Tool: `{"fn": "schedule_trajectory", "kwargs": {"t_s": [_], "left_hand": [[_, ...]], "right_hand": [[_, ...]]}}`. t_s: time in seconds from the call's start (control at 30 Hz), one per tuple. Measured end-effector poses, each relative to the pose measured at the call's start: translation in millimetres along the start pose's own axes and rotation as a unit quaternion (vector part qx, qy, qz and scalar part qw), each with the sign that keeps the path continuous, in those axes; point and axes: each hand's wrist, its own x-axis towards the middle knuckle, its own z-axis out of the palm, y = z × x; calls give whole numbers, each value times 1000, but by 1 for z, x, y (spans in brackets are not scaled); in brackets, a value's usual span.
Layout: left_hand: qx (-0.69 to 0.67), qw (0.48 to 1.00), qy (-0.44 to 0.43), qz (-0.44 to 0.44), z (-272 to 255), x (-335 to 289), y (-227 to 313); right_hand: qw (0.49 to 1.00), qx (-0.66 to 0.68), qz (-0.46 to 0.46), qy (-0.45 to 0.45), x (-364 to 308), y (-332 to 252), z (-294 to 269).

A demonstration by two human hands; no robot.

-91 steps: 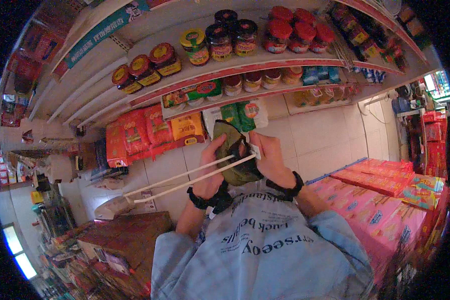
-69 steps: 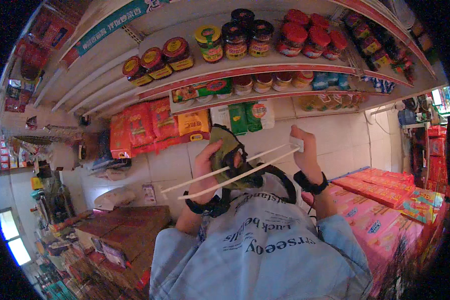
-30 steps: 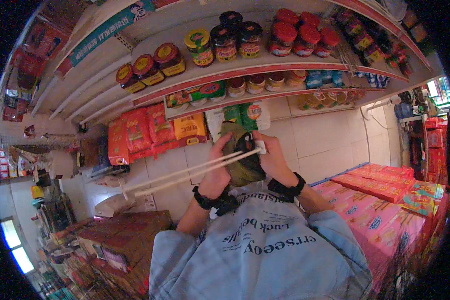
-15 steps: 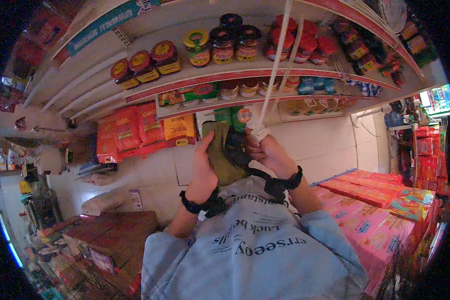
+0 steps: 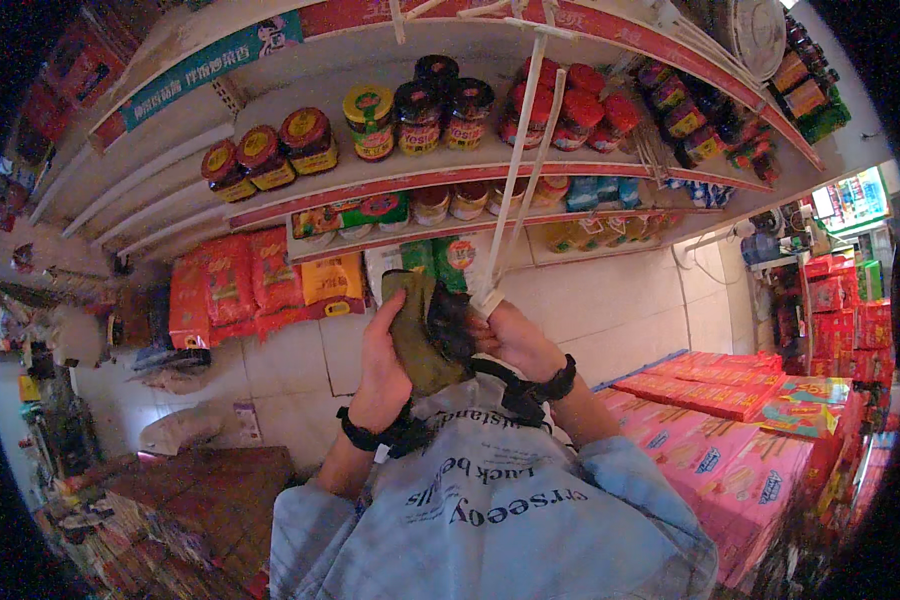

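In front of my chest, my left hand [image 5: 382, 360] grips an olive-green, soft-looking cloth piece [image 5: 417, 345] along its left side, thumb uppermost. A dark, crumpled-looking item [image 5: 452, 328] lies against its right side; its kind is unclear. My right hand [image 5: 518, 338] closes with bent fingers at that dark item's edge. Something white [image 5: 485, 298] shows at the top of the right hand, near the lower end of a thin white rod [image 5: 515, 165]. Whether the rod touches that hand, I cannot tell. Black bands circle both wrists.
Ahead, a shelf [image 5: 340, 180] carries dark-lidded jars [image 5: 418, 115] and red-lidded jars [image 5: 582, 115]. Red packages [image 5: 238, 280] stand beneath at left. Pink cartons [image 5: 715, 450] are stacked at right, with red boxes [image 5: 710, 385] on top. Brown boxes [image 5: 210, 495] sit at lower left.
The whole view has shifted, so the shelf and both hands appear farther left, the hands also slightly lower. Both hands keep their hold on the olive and dark items.
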Motion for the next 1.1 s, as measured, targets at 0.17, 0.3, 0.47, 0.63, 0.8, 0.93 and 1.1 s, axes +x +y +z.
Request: {"fn": "schedule_trajectory", "kwargs": {"t_s": [0.17,0.3,0.47,0.63,0.8,0.93,1.1], "left_hand": [[-9,1000,-6,-6,-2,-1,1],[-16,1000,4,0,-7,-2,1],[1,1000,10,20,4,-9,3],[163,956,-112,218,16,-27,-5],[470,823,-22,318,-30,-17,-9],[356,913,20,198,-53,-5,3],[118,965,44,229,-55,-26,10]], "right_hand": [[1000,-20,1,-11,7,6,-9],[999,-29,4,-45,8,8,-12],[978,-146,-112,102,12,16,-9],[790,-436,-385,194,18,23,-45],[749,-466,-397,252,0,1,-33],[740,-482,-385,268,-10,-6,-59],[689,-464,-453,322,-17,0,-84]]}}
